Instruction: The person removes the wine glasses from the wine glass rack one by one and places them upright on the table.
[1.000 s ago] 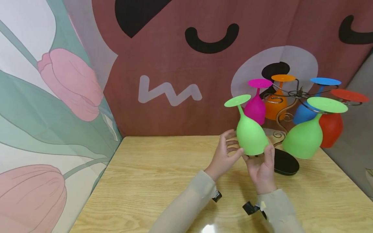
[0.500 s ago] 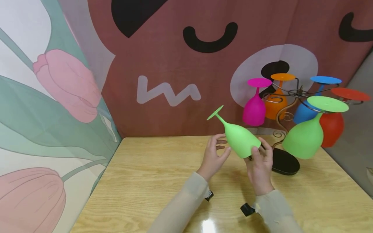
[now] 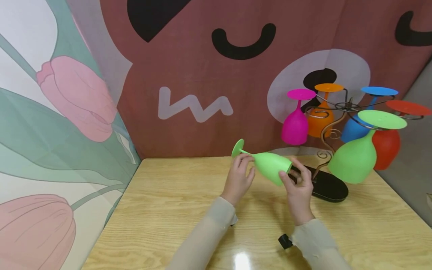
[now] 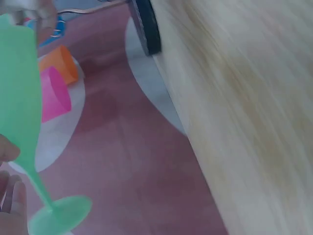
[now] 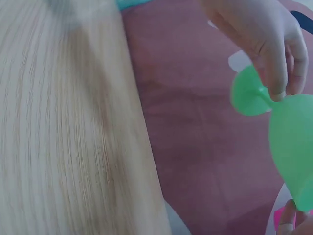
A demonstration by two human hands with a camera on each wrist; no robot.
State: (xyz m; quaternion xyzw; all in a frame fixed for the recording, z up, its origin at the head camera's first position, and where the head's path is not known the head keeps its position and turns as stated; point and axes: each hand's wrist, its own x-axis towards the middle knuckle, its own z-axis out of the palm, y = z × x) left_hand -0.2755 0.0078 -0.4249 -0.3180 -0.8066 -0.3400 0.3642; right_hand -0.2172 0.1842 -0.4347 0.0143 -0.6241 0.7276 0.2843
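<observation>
One green goblet (image 3: 271, 165) tilts sideways, left hand (image 3: 236, 179) pinching its stem, right hand (image 3: 299, 192) its rim; five goblets (image 3: 353, 159) hang from a rack (image 3: 332, 188) near the surface's (image 3: 162, 213) far right corner.

Six goblets (image 3: 270, 165), one rack (image 3: 332, 190), two hands (image 3: 236, 179) (image 3: 299, 193).

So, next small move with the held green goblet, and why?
Probably tilt the green goblet foot-down: it's held nearly sideways above the table, foot higher than rim, with the left hand at the stem and the right hand at the rim.
</observation>
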